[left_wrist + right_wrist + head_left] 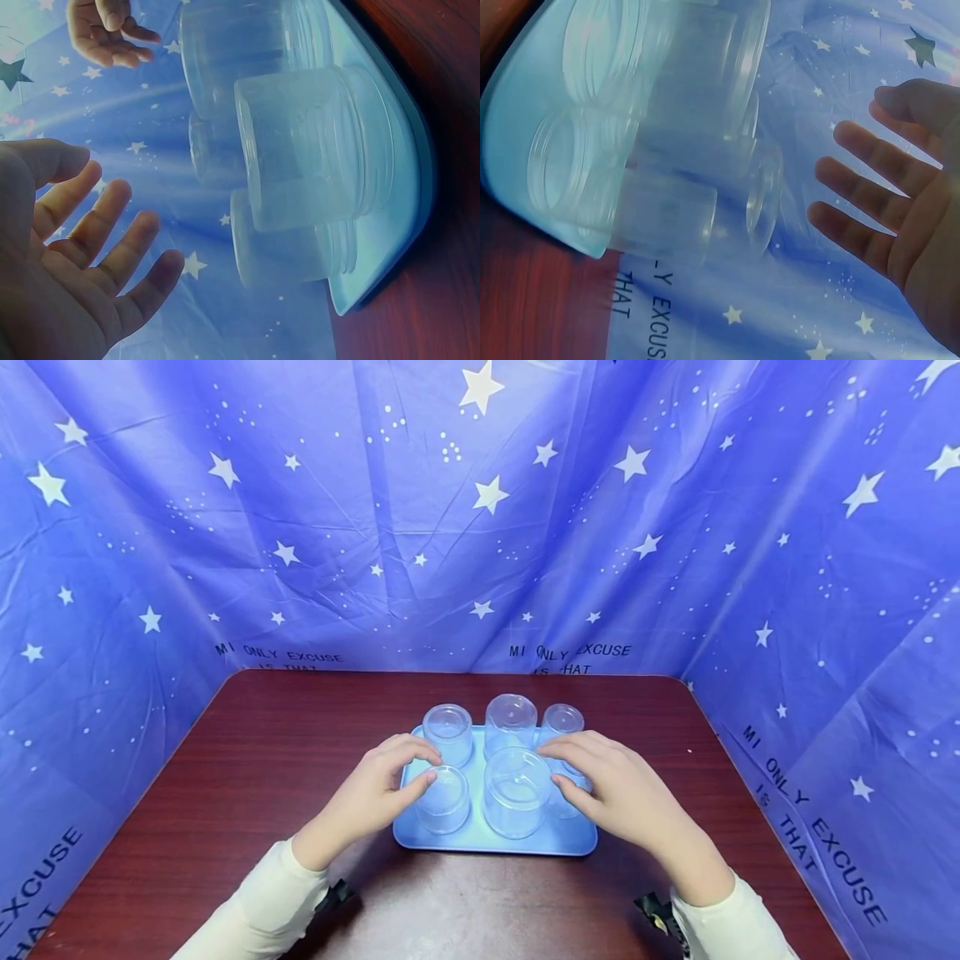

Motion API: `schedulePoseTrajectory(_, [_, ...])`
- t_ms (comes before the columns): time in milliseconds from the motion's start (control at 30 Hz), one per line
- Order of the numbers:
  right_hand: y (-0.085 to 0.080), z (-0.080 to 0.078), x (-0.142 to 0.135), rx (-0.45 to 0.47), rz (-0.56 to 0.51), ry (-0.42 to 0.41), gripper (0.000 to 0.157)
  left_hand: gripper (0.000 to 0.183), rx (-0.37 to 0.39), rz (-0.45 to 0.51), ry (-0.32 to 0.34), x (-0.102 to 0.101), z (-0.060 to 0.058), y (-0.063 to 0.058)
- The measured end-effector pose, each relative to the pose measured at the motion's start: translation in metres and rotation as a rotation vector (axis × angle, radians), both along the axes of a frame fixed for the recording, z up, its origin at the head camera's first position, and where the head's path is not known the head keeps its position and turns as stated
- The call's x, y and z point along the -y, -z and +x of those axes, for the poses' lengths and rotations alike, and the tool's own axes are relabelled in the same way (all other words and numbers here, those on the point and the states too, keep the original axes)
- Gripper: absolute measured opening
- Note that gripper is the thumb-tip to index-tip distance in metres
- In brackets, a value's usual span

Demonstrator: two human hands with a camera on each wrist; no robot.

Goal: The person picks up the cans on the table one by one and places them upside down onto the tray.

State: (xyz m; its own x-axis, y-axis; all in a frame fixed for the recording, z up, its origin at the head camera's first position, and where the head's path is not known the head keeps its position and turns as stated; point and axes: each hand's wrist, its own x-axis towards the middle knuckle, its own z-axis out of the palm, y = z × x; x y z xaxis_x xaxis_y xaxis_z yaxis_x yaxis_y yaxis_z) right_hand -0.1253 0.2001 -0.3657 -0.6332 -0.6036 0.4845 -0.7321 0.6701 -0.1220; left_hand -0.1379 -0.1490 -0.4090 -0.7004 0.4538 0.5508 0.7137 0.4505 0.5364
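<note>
Several clear plastic jars stand upside down on a light blue tray (pixel 495 843). My left hand (pixel 367 793), fingers loosely bent, hovers over the left side of the tray, nearest the small front jar (pixel 444 810). Above the tray's right side is my right hand (pixel 633 789), beside the larger front jar (pixel 516 806) and partly covering another jar (pixel 566 804). Behind them are a back left jar (pixel 448 743), a tall middle jar (pixel 512 720) and a narrow jar (pixel 562 720). Both wrist views show a gap between the hand and the jars, with nothing held.
The tray sits on a dark red wood-grain table (pixel 285 727). A blue curtain (pixel 420 510) with white stars and printed words hangs behind the table and along both sides.
</note>
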Motion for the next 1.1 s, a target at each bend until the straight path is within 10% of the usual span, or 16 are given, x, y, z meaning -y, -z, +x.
schedulePoseTrajectory(1100, [0.011,-0.002,-0.050,-0.017,-0.032,0.168,0.038,0.022,0.010,-0.045,-0.066,0.026,0.000,0.005])
